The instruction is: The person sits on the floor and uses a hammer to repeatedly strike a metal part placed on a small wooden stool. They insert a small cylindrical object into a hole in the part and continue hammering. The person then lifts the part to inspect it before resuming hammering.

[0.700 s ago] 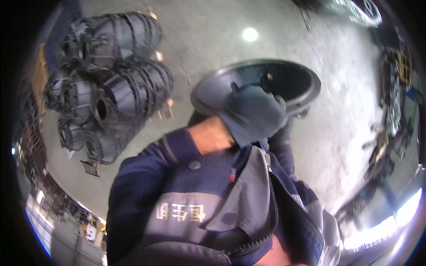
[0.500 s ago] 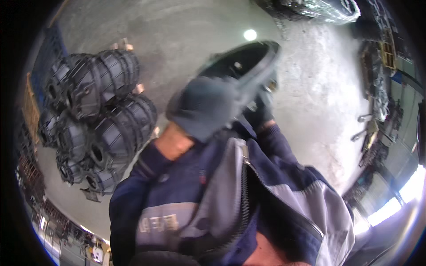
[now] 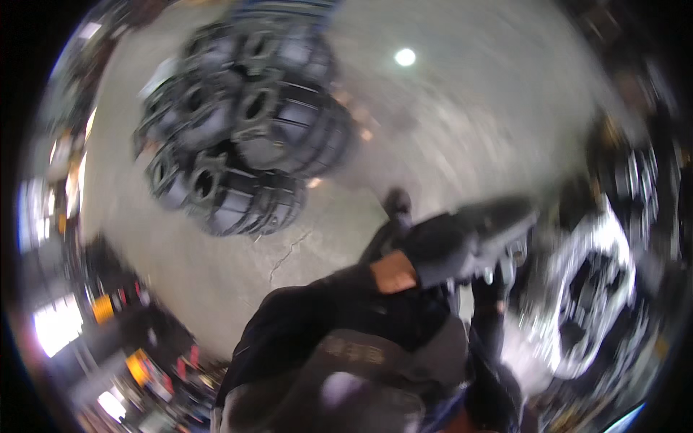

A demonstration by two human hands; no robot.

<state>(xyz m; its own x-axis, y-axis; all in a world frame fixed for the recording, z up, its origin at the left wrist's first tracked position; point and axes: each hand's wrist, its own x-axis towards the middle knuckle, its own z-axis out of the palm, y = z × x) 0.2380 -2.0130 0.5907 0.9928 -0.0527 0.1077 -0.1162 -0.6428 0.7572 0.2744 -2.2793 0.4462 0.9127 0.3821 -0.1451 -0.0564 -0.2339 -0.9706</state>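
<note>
In both gloved hands I carry a dark grey, ring-rimmed metal housing, tilted and smeared by motion. My left hand, in a dark glove, grips its near left side; bare wrist shows below the cuff. My right hand, also in a dark glove, is at its underside, with the fingers partly hidden by the casting. The housing is off the floor, in front of my body and to the right.
Several black ribbed metal housings lie stacked on the grey concrete floor at the left. A casting wrapped in clear plastic is close on the right. Blurred clutter with yellow items lines the lower left. A dark shoe shows below.
My view has turned rightward, so the stack shifts up and toward the middle. The housing stays in my hands and now appears lower and farther right, near the plastic-wrapped casting.
</note>
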